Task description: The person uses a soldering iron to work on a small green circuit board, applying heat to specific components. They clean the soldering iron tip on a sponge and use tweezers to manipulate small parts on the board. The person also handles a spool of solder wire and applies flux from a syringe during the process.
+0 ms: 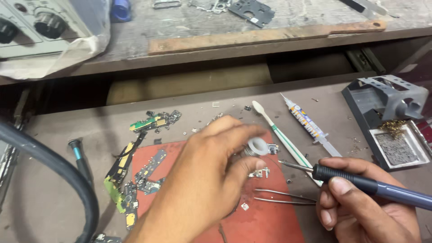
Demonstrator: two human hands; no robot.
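Solder spool [257,146]: pinched in my left hand [207,175], above the red mat [270,220].
Soldering iron [360,183]: gripped by my right hand [366,204], tip just right of the spool.

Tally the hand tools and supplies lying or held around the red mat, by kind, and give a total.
Soldering iron, in the right hand: 1
Solder spool, in the left hand: 1
Tweezers on the red mat: 1
Toothbrush: 1
Syringe tube: 1
Iron stand with brass wool and sponge: 1
Total: 6
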